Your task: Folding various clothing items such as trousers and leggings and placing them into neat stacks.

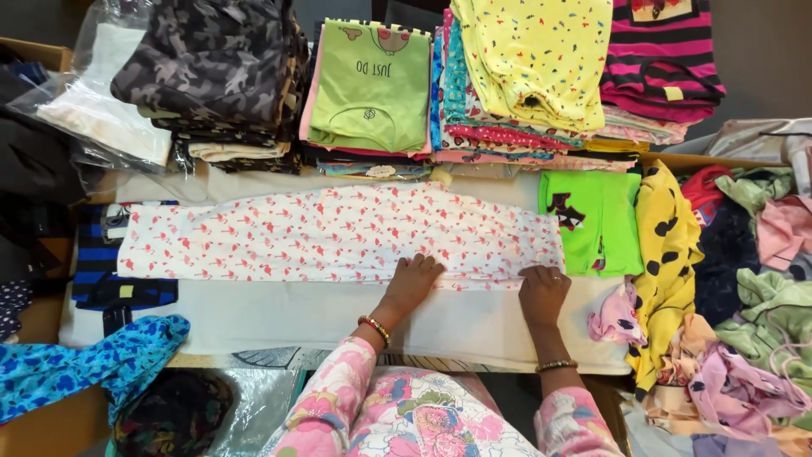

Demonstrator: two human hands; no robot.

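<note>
A long white cloth with small pink bird shapes [338, 233] lies spread flat across the counter [474, 326]. Both hands rest on its near edge, toward the right end. The left hand [412, 279] lies flat with its fingers spread on the fold — its grip is loose, pressing down, not closed around anything. The right hand [542, 290] sits at the corner of the cloth; its fingers curl a little at the edge, but I cannot tell if they pinch the cloth or only press on it.

What could go wrong? The cloth is long, and both hands are near one end. The far left end lies free, so a pull could make that end slide or bunch up — then the fold would come out crooked.

A bright green shirt [596, 222] touches the right end of the cloth, and a loose heap of clothes [744, 296] sits just beside it. A wide sweep of the right hand could drag one of those in.

Tall stacks of folded clothes [474, 85] stand close behind. A bump could tip them onto the cloth.
</note>
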